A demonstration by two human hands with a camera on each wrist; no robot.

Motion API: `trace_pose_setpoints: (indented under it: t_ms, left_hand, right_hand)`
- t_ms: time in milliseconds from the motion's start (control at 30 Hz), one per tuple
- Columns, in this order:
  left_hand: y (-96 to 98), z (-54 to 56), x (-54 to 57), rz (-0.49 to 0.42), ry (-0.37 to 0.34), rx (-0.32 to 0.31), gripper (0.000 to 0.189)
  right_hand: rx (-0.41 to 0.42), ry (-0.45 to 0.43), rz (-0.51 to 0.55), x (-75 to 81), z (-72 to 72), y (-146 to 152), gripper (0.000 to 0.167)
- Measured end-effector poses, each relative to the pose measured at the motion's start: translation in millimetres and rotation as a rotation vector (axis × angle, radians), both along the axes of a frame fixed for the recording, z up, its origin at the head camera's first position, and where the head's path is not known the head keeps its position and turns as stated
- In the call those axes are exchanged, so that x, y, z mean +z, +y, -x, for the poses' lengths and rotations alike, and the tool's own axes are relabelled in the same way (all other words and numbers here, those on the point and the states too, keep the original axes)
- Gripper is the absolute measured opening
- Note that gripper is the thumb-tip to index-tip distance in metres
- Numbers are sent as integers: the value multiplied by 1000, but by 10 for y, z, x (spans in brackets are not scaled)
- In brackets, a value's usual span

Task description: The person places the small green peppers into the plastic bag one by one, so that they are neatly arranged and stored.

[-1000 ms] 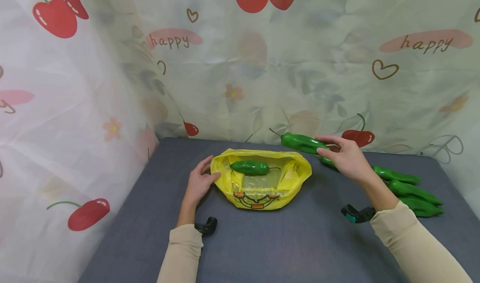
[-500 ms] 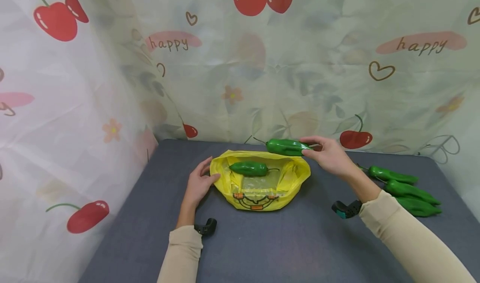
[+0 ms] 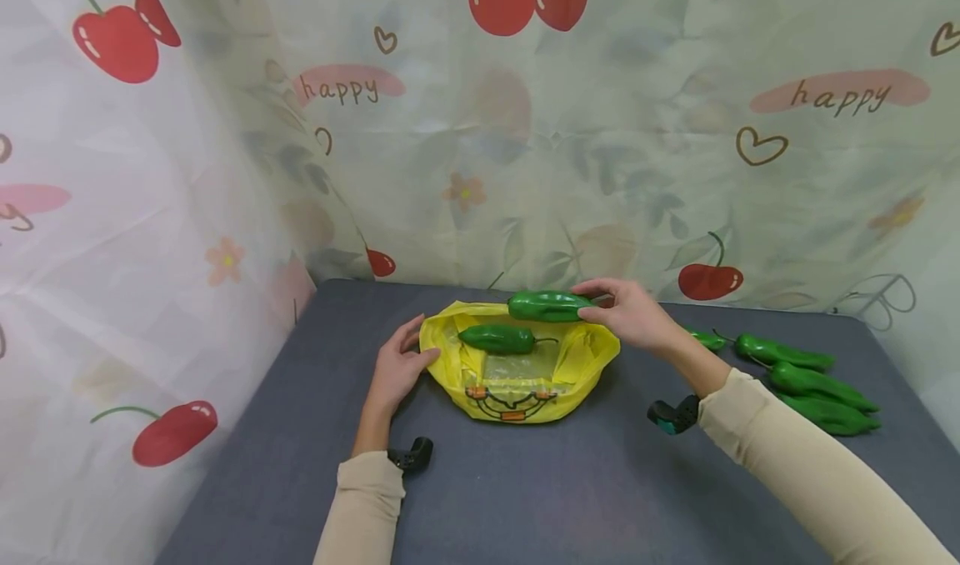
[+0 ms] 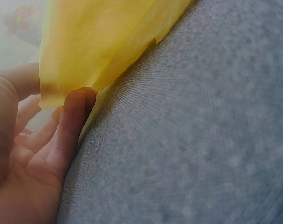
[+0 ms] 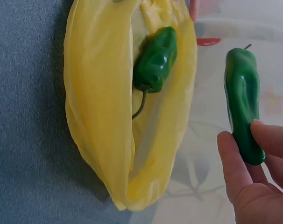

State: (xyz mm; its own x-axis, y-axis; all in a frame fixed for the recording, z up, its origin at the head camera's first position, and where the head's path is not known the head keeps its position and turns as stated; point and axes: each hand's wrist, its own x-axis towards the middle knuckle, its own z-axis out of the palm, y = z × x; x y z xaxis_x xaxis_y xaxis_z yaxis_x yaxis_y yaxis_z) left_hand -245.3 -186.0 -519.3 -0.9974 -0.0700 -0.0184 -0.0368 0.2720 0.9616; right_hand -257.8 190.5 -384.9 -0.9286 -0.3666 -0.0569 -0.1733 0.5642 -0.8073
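A yellow plastic bag stands on the table with its mouth spread wide. One green pepper lies inside it. At the bag's left end my left hand pinches the rim; the left wrist view has the thumb and fingers on the yellow plastic. My right hand holds a second green pepper above the back rim. In the right wrist view that pepper is pinched near its tip, its stem end pointing away from the hand.
On the table's right side lie several more green peppers, one partly behind the right forearm. The dark grey tabletop ends at a hanging cloth printed with cherries, at the back and left.
My right hand has carried its pepper leftward and a little lower, from right of the bag to over its back rim. The left hand and bag have stayed in place.
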Motion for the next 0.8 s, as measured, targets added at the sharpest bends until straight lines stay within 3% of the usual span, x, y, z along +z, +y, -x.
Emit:
trace_pose_setpoints:
  t_ms: [600, 800]
  left_hand:
    - [-5, -9, -9, -8, -5, 1, 70]
    - [-10, -1, -4, -10, -2, -4, 70]
  right_hand:
    - [90, -43, -69, 6, 98, -336, 40]
    - [128, -58, -88, -62, 114, -460, 39]
